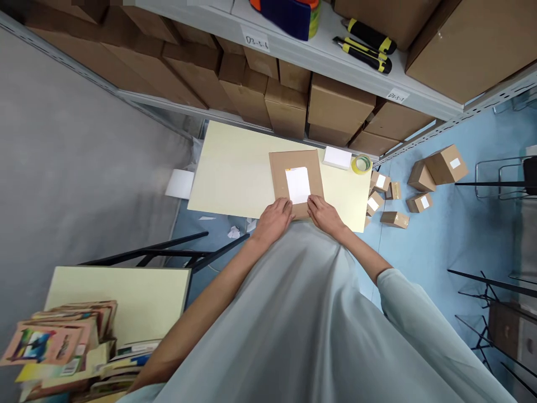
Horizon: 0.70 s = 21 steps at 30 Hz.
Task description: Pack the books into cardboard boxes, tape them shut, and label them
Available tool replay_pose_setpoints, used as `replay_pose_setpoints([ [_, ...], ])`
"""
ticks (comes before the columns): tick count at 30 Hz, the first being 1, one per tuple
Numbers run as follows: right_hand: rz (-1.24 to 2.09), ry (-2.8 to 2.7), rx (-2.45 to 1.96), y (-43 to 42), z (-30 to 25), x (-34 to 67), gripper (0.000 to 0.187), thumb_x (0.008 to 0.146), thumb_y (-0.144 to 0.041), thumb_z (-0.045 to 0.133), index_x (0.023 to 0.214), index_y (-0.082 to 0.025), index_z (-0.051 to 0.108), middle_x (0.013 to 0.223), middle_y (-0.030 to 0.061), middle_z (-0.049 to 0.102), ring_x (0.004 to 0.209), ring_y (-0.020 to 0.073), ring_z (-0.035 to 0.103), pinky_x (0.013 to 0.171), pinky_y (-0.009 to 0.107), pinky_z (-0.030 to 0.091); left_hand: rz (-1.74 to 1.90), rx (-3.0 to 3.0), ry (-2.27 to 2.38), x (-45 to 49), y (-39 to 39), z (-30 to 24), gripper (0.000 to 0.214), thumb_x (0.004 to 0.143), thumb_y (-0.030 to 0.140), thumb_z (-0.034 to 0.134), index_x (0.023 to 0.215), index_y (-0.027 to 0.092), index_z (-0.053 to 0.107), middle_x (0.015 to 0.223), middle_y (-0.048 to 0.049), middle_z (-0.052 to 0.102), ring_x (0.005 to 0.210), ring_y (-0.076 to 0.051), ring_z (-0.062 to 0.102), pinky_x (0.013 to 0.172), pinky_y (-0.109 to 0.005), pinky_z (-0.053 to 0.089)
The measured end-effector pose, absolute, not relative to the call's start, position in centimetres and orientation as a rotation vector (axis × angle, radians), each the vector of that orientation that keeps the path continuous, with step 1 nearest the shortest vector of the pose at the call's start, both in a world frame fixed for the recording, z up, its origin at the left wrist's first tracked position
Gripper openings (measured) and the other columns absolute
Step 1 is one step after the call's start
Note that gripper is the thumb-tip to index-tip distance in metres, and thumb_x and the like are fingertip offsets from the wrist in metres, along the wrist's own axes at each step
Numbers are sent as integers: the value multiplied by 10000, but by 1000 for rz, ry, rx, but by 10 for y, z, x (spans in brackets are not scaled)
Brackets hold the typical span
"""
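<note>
A flat square cardboard box [279, 170] lies on the pale yellow table [235, 162] right in front of my body. On its top face is a white label [297, 184] with a small orange mark at its upper edge. My left hand [277, 217] is at the label's lower left corner, its fingers curled together in a pinch. At the lower right corner my right hand [323, 214] has its fingers closed the same way. The fingertips of both hands touch the label's edge, and both hands rest over the near part of the box.
A white stack [337, 157] and a tape roll [361, 164] sit to the box's right. Beyond the table stands a shelf [289, 53] with cartons and utility knives [364, 55]. Labelled parcels [445, 164] lie on the blue floor. Left, a side table [126, 285] holds piled packets [62, 341].
</note>
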State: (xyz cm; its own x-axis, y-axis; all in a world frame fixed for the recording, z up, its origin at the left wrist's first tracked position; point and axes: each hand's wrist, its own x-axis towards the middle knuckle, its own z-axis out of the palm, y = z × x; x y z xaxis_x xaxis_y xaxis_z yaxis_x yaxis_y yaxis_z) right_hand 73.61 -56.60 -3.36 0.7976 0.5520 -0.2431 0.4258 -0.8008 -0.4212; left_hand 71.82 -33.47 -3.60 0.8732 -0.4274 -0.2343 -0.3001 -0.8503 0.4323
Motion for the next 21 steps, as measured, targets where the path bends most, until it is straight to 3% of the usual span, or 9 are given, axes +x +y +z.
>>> replay_pose_setpoints([
  [2, 547, -695, -2675, -557, -32, 748, 511, 1147, -225, 373, 1606, -72, 538, 1608, 241, 562, 1493, 340, 523, 1224, 510, 543, -474, 2683, -485, 727, -340, -38, 561, 1098, 308, 477, 1631, 136, 500, 1449, -250, 627, 1363, -388, 592, 1100, -526, 520],
  [5, 570, -600, -2772, -538, -32, 777, 571, 1138, -238, 387, 1675, -48, 437, 1745, 245, 429, 1483, 364, 531, 1128, 493, 603, -477, 2747, -421, 751, -351, -42, 656, 1108, 356, 435, 1685, 46, 393, 1472, -292, 618, 1378, -417, 573, 1105, -528, 500],
  [8, 593, -450, -2847, -519, -36, 803, 640, 1160, -309, 361, 1744, -49, 321, 1800, 268, 326, 1305, 376, 675, 1035, 510, 631, -508, 2777, -319, 779, -361, -45, 703, 1117, 375, 404, 1705, -1, 325, 1490, -308, 617, 1365, -412, 596, 1109, -496, 489],
  [11, 593, -350, -2873, -506, -40, 813, 658, 1170, -323, 307, 1770, -56, 276, 1779, 290, 354, 1139, 361, 752, 1014, 544, 627, -614, 2774, -212, 800, -366, -46, 707, 1119, 364, 378, 1730, 21, 279, 1461, -301, 648, 1298, -399, 653, 1039, -475, 528],
  [17, 579, -477, -2833, -514, -46, 809, 668, 1142, -259, 290, 1789, -101, 252, 1827, 238, 252, 1162, 354, 735, 1019, 537, 627, -685, 2767, -271, 807, -361, -46, 657, 1134, 372, 348, 1750, 148, 301, 1387, -245, 693, 1230, -380, 696, 980, -459, 550],
  [21, 603, -613, -2809, -527, -45, 804, 648, 1149, -284, 291, 1775, -115, 300, 1865, 146, 187, 1311, 373, 654, 1059, 527, 616, -585, 2760, -366, 792, -357, -47, 683, 1101, 351, 460, 1718, 82, 342, 1423, -272, 645, 1297, -391, 639, 1063, -471, 516],
])
